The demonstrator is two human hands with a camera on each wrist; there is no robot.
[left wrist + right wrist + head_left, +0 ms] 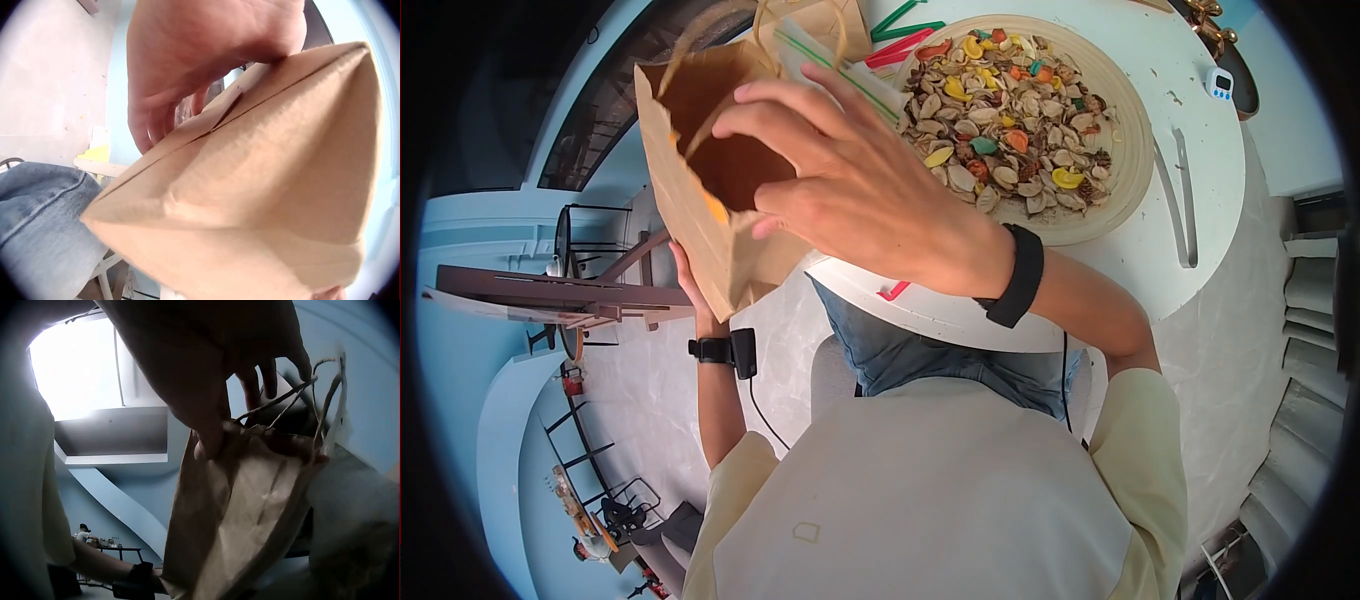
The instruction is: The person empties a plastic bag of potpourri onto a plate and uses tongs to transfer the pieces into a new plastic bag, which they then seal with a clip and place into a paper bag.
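A brown paper bag [690, 190] with twisted handles is held up, tilted, left of the table, its mouth toward the head camera. My left hand [687, 275] grips its lower side, largely hidden behind it in the head view; the left wrist view shows that hand [206, 56] with curled fingers against the paper. My right hand [850, 170] is over the mouth, pinching the near rim between thumb and index finger, other fingers spread above the opening. In the right wrist view, the thumb [209, 442] lies outside the bag. An orange patch [718, 208] shows at the rim.
A round tray [1135, 160] of potpourri with dried petals and cones sits on the white table [1210, 130]. Metal tongs [1185, 205], a small timer [1220, 84], green strips [908, 30], red strips [900, 48], a zip bag [850, 75] and another paper bag [825, 22] lie around it.
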